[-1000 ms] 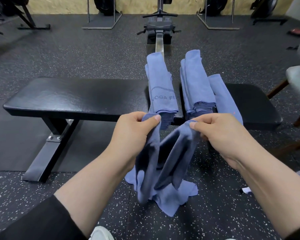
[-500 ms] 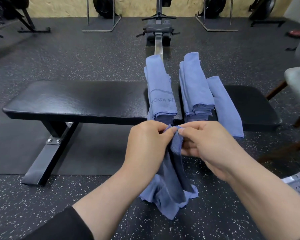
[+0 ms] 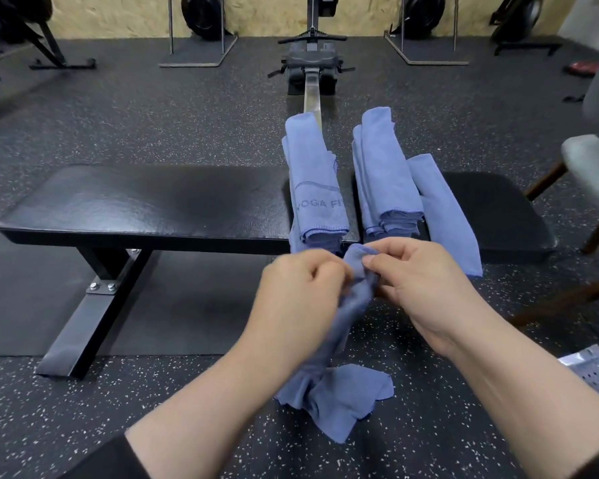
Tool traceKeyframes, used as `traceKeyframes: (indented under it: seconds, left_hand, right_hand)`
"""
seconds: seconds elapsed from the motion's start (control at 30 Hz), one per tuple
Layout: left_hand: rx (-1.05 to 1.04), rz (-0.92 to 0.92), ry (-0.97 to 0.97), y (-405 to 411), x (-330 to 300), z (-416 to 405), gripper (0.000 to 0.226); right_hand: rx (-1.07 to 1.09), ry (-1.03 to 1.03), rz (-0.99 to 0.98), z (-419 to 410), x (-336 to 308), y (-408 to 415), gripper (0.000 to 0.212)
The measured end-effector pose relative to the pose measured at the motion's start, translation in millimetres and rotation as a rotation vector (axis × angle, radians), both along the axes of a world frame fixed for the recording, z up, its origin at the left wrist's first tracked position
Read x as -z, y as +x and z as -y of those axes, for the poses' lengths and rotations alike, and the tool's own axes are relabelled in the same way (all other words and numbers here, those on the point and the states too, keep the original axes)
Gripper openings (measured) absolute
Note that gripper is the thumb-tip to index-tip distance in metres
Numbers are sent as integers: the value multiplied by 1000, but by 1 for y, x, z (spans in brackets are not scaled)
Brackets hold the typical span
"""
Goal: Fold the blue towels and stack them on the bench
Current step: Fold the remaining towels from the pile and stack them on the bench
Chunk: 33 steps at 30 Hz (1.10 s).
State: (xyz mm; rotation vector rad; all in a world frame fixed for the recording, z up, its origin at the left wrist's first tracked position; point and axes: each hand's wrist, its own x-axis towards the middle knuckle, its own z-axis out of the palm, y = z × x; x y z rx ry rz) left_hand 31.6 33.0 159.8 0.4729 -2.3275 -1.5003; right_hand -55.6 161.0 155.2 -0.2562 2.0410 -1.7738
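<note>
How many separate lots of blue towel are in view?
4: printed pile and taller stack on the bench, a strip beside them, one held. Individual layers can't be counted.

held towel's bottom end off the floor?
No: the blue towel gripped by both hands trails down and bunches on the speckled rubber floor.

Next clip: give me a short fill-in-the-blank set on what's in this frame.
1. Both hands, left hand and right hand, pinch one blue ____.
2. Its lower end trails onto the ____.
3. The folded stacks lie across a black ____.
4. The printed word on the left stack reads ____.

Missing words: towel; floor; bench; YOGA
</note>
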Motion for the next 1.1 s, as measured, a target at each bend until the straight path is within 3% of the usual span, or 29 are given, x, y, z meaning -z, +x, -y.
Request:
traceKeyframes:
  seconds: [0.1,0.2,0.27,0.63,0.73,0.9,0.97,1.1]
  left_hand:
    - [-96,1,74,-6,0,22,26]
    - [125,90,-34,-7,3,31,33]
    - [250,128,10,-5,1,30,34]
    - [456,234,175,5,4,21,10]
    - [434,256,123,9,4,19,17]
    - [372,247,290,15,0,20,28]
    - [365,236,237,16,1,20,26]
    - [359,221,-71,18,0,20,15]
  right_hand:
    - [-151,213,-247,-4,-7,-1,24]
    - [-336,309,-410,-7,-18,1,28]
    - [-393,337,-453,-9,-23,1,29]
    - [-224,301,-512,-27,-41,13,34]
    - [-205,281,-538,-30,-43,16,36]
    - [-166,238,-562,-37,-47,19,34]
    - [-144,233,-569,-39,-48,20,34]
    - [-137,227,-588,-41,-49,25,32]
